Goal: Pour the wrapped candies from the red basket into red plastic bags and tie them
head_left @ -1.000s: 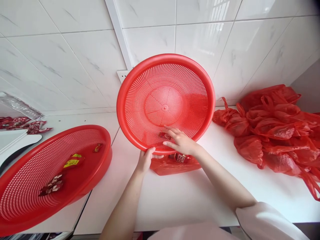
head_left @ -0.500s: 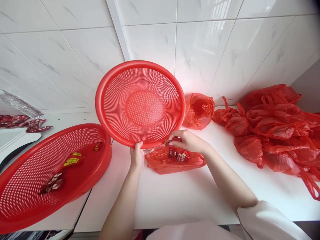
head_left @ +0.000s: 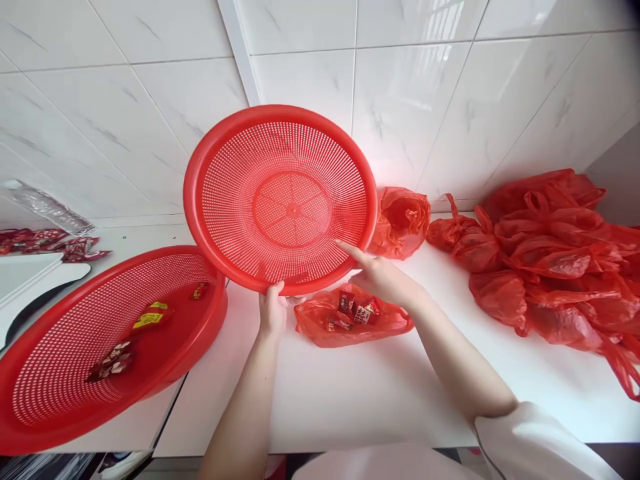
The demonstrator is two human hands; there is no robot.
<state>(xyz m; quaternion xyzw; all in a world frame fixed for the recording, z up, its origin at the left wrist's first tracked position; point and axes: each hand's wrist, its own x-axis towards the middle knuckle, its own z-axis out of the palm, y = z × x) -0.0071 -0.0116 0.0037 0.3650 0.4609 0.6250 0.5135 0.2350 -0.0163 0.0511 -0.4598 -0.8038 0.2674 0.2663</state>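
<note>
A red perforated plastic basket (head_left: 293, 207) is tilted up with its hollow towards me, and nothing lies in it. My left hand (head_left: 274, 310) grips its lower rim, thumb over the edge. At the lower right rim is my right hand (head_left: 383, 277), index finger stretched out over the basket's inner wall and no object visible in it; its other fingers are partly hidden. Under the basket a red plastic bag (head_left: 320, 333) lies spread on the counter, with several small wrapped snacks (head_left: 362, 315) in its mouth.
A second red basket (head_left: 200, 340) on the left holds a few wrapped packets (head_left: 151, 316). Several filled red bags (head_left: 550, 253) are heaped on the right. One upright red bag (head_left: 403, 220) stands by the tiled wall (head_left: 415, 100). More red packets (head_left: 75, 248) lie far left.
The snack that my right hand held is gone from it, and its index finger now points into the basket. The basket is tilted slightly more upright and raised a little.
</note>
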